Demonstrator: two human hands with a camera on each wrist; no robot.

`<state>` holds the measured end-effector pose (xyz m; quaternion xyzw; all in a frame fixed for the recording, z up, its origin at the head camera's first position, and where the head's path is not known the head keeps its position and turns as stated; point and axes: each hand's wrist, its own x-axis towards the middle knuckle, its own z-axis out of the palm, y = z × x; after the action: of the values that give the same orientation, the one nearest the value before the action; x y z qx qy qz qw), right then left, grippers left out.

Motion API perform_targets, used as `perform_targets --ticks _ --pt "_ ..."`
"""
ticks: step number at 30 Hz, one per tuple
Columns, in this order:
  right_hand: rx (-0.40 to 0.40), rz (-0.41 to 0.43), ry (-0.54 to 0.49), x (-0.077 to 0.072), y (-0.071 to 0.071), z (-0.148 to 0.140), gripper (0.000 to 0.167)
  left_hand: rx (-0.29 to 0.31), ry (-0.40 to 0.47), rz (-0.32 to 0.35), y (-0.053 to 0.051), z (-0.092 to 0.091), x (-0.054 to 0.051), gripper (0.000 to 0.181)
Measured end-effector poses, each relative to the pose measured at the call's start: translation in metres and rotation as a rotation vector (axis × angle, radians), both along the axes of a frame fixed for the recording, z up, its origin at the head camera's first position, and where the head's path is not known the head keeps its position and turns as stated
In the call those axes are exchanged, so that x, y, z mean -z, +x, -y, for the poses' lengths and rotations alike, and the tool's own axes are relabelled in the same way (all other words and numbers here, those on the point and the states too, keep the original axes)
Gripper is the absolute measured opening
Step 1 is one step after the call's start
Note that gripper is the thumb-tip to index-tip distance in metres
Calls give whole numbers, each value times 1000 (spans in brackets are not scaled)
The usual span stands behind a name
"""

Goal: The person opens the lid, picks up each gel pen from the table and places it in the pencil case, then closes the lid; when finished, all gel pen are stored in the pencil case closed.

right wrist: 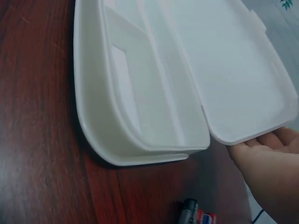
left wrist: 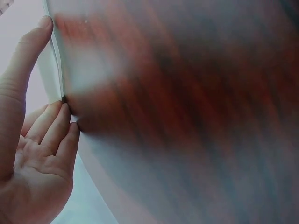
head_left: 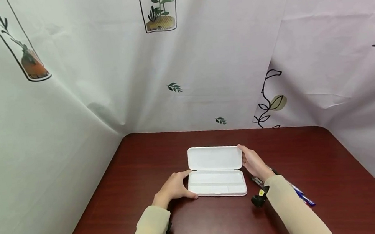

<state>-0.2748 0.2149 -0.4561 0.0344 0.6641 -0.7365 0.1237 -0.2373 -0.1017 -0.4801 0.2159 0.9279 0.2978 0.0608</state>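
A white pencil case (head_left: 218, 194) lies opened out on the table, its lid (head_left: 214, 158) raised at the back and its compartments bare. My left hand (head_left: 173, 188) grips the left end of the base, thumb at the front corner and fingers toward the hinge. In the left wrist view, that hand's fingertips and thumb (left wrist: 35, 44) touch the case's edge. My right hand (head_left: 253, 161) holds the lid by its right edge. The right wrist view shows the fingers (right wrist: 271, 140) partly hidden behind the lid.
Under and beside the right forearm lie several pens (head_left: 304, 198), some hidden by the sleeve. Dark and red-blue pen ends (right wrist: 189, 212) show near the case. A black device with a yellow mark (head_left: 258, 200) sits by the right wrist. Fabric walls (head_left: 217, 71) border the reddish-brown table (head_left: 150, 152).
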Motion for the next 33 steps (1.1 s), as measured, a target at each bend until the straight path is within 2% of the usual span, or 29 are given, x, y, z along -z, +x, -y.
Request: perform_targets --ticks 4,8,14,17,22,28,33 --pt "46 -72 66 -10 9 -8 66 7 -22 -5 -1 -1 -1 97" --pt "58 -167 190 -19 20 -25 65 15 -20 -16 0 -1 -1 96" --pt "33 -261 563 -21 37 -56 53 14 -16 -15 -1 -1 -5 95" --pt "49 -256 688 -17 45 -71 50 25 -18 -20 -2 -2 -4 94" --pt "61 -226 784 -13 56 -92 47 25 -16 -21 -3 -2 -4 94" --pt "2 -244 950 -9 66 -114 35 29 -1 -12 -1 -3 -4 92" --pt "-49 -229 999 -7 72 -126 28 25 -7 -10 -2 -2 -4 92"
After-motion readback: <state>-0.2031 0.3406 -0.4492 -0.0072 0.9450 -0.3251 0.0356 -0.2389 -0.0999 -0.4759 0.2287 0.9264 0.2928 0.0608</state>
